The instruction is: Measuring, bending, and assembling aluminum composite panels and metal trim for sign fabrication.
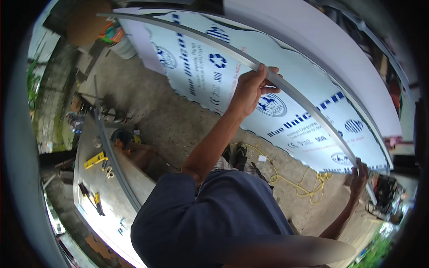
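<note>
A long, straight grey metal bar (308,106) runs from the upper left to the lower right in front of me. My left hand (257,89) is closed on its middle, thumb on the near side and fingers curled round the far edge. Close to the bar's right end, my right hand (359,174) is also closed round it; some of those fingers are hidden. Behind the bar leans a large panel (223,89) under pale blue printed film, its film edges wavy. The bar crosses in front of the panel; I cannot tell whether they touch.
On the left, a worktable (91,181) carries scissors (109,173), a yellow tool (95,160), pliers (97,203) and another long grey bar (117,167). A yellow cord (308,192) lies looped on the concrete floor. A white bucket (124,47) stands beyond. White sheets (313,33) lean behind the panel.
</note>
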{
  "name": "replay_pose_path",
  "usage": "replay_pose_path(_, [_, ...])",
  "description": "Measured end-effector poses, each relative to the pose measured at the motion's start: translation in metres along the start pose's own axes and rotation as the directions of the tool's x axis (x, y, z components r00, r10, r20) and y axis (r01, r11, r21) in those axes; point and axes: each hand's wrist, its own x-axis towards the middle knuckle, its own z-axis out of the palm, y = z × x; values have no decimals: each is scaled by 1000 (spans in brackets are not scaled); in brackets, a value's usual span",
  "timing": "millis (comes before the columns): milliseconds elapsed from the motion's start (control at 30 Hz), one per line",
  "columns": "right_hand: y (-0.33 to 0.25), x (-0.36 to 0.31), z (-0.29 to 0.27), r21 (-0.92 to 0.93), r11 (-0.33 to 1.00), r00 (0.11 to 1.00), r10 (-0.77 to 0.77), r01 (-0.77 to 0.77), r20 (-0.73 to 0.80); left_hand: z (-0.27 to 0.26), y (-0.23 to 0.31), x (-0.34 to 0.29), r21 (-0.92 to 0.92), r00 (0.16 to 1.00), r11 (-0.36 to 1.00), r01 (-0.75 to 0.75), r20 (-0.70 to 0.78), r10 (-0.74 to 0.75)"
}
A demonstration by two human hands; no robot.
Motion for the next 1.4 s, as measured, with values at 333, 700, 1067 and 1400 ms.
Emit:
replay_pose_path(333, [112,-17,-37,-83,995,981,30,-47,-194,83,-86,65,85,957,996,14,287,-38])
replay_pose_path(700, [259,33,-19,37,998,959,-37,49,-279,124,-184,112,43,969,997,68,237,-76])
replay_pose_path(1067, [350,72,34,-14,997,926,68,-78,-372,179,-219,123,217,996,976,17,85,-36])
replay_pose_path(1400, [352,81,39,-21,998,932,53,-65,-358,142,-201,150,244,999,969,-38,-23,45])
